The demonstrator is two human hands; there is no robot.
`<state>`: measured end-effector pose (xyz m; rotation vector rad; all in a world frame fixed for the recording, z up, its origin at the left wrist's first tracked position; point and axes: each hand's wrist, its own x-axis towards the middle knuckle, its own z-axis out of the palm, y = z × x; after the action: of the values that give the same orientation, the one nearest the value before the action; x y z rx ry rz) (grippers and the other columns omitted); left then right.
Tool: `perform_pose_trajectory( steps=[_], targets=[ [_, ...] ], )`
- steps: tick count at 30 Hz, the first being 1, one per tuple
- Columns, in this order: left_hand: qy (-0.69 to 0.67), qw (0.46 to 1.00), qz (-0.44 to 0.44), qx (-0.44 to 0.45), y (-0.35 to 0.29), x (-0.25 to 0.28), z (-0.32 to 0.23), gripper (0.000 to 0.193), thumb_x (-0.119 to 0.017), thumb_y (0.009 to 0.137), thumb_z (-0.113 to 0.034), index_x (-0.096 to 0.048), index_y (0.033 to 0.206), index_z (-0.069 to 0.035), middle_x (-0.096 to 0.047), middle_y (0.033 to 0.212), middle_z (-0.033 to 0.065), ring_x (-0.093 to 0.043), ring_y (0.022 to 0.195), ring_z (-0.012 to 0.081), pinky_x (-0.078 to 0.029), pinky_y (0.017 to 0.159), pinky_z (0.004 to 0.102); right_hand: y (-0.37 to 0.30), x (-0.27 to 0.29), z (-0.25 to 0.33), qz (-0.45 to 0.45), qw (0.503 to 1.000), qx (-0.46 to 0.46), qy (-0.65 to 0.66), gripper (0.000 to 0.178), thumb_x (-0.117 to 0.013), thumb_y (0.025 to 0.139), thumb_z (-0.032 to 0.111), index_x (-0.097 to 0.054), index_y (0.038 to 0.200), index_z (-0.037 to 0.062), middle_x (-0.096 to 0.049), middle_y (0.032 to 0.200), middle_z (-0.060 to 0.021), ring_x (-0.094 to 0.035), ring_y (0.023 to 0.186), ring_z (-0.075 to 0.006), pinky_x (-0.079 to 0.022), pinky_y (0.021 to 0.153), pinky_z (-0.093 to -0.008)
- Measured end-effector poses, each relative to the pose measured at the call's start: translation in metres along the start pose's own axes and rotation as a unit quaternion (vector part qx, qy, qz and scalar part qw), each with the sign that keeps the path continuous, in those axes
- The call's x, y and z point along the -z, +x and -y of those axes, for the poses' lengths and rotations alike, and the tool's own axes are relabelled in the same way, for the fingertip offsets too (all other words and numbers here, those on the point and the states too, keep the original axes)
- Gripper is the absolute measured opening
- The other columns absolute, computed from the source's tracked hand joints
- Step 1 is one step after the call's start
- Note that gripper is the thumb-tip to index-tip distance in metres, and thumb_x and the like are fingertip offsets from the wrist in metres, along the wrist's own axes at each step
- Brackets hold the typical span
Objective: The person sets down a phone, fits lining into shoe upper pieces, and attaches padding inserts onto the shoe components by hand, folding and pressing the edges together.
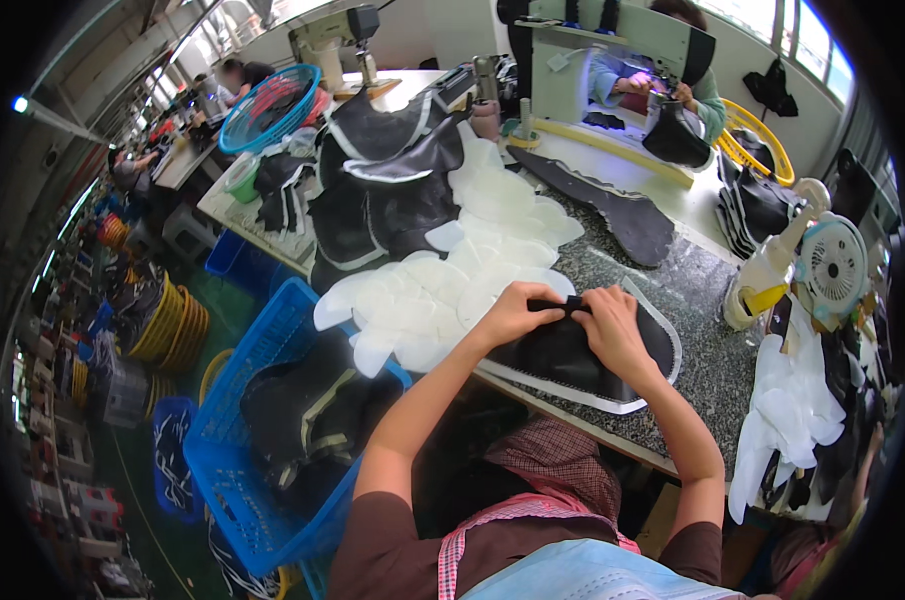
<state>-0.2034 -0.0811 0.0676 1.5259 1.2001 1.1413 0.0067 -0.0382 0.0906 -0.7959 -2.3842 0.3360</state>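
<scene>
A black leather-like shoe-upper piece (548,352) with a white border lies on the speckled stone worktop (708,300) in front of me. My left hand (518,312) pinches its raised far edge between thumb and fingers. From the other side, my right hand (613,322) grips the same edge, fingers closed. Between the two hands a short black strip (573,304) stands up; whether it is a fold of the piece or a separate part I cannot tell. Just beyond my left hand spreads a pile of thin white cut-out sheets (443,290).
Black upper pieces with white edging (393,215) are heaped at the far left. A blue crate (238,490) with black pieces stands on the floor at left. A small fan (833,262) and white bottle (748,300) stand at right. Beyond, another person works at a sewing machine (613,75).
</scene>
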Motion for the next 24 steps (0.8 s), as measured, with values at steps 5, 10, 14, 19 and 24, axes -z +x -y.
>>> perform_pose_trajectory(
  steps=[5,10,14,19,24],
  targets=[
    [0.011,0.998,-0.069,-0.004,-0.005,0.004,0.009,0.02,-0.077,0.083,-0.004,-0.072,0.102,0.002,-0.074,0.094,0.0065,-0.067,0.089,0.0118,-0.052,0.083,0.0272,0.068,-0.023,-0.083,0.0,0.97,-0.164,0.179,0.035,-0.052,0.101,0.033,-0.075,0.102,0.0064,-0.067,0.118,-0.0134,-0.058,0.116,-0.0271,-0.038,0.102,-0.0438],
    [0.2,0.95,-0.2,-0.135,0.003,-0.005,-0.011,0.032,-0.081,0.078,-0.007,-0.072,0.109,-0.003,-0.072,0.106,0.0129,-0.067,0.094,0.0252,-0.053,0.087,0.033,0.067,-0.057,-0.186,-0.131,0.926,0.015,-0.353,0.032,-0.059,0.096,0.034,-0.075,0.103,0.0078,-0.071,0.099,-0.0162,-0.068,0.094,-0.0352,-0.051,0.088,-0.0414],
    [0.304,0.878,-0.272,-0.251,-0.014,-0.029,-0.053,0.04,-0.081,0.075,-0.007,-0.071,0.114,-0.006,-0.07,0.112,0.0141,-0.064,0.102,0.0314,-0.052,0.089,0.0381,0.091,0.005,-0.175,-0.155,0.977,-0.102,-0.106,0.02,-0.064,0.091,0.018,-0.076,0.103,0.0077,-0.071,0.1,-0.0135,-0.068,0.092,-0.035,-0.053,0.079,-0.042],
    [-0.003,0.988,-0.035,-0.149,-0.04,-0.074,-0.068,0.052,-0.078,0.084,-0.007,-0.061,0.133,-0.002,-0.066,0.125,0.017,-0.067,0.111,0.0235,-0.054,0.09,0.0316,0.058,0.111,-0.036,-0.24,0.965,-0.025,-0.106,0.018,-0.063,0.088,0.005,-0.076,0.101,0.0064,-0.071,0.098,-0.011,-0.067,0.086,-0.0316,-0.052,0.076,-0.0393],
    [-0.114,0.988,0.023,-0.101,-0.029,-0.115,-0.04,0.077,-0.079,0.084,-0.021,-0.042,0.15,-0.006,-0.044,0.152,0.0192,-0.042,0.141,0.029,-0.037,0.114,0.0419,-0.06,0.142,0.012,-0.23,0.944,0.107,-0.209,0.02,-0.065,0.081,-0.001,-0.076,0.095,0.0079,-0.073,0.109,-0.0079,-0.065,0.079,-0.0233,-0.052,0.067,-0.0351]
  ],
)
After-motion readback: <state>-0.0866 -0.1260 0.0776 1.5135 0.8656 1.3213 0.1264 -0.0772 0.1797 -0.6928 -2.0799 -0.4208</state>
